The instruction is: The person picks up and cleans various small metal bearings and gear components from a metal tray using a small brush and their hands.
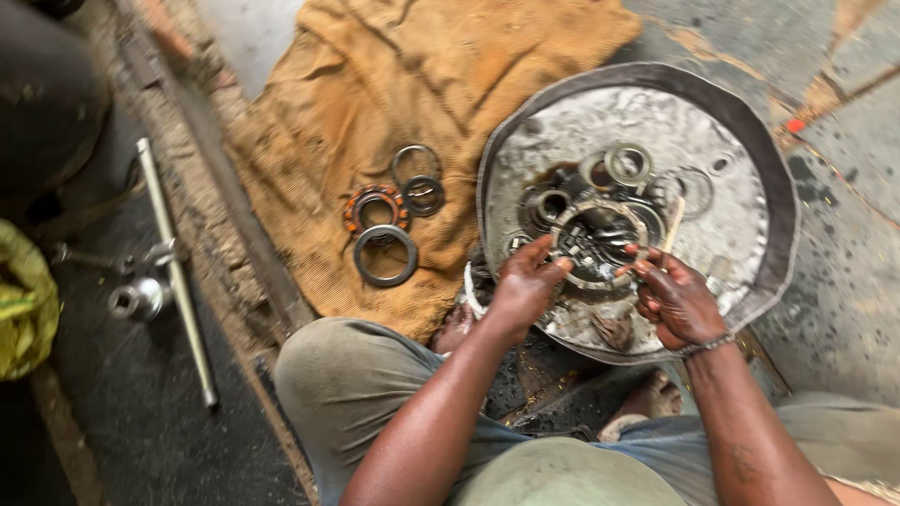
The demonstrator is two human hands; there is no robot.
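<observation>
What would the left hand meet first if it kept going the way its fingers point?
The left hand points up and right, already touching the bearing ring it holds with the right hand. Beyond that, probably the loose rings in the pan; depth is unclear.

arms: bare to above the elbow, no sleeves in view | left hand (525, 286): no glove, no ring | right hand (677, 302): no glove, thin metal bracelet (705, 346) on the wrist at 5 o'clock of the hand | legs: grey-green trousers (337, 384) | feet: bare toes (656, 398) | right forearm: small dark mark
</observation>
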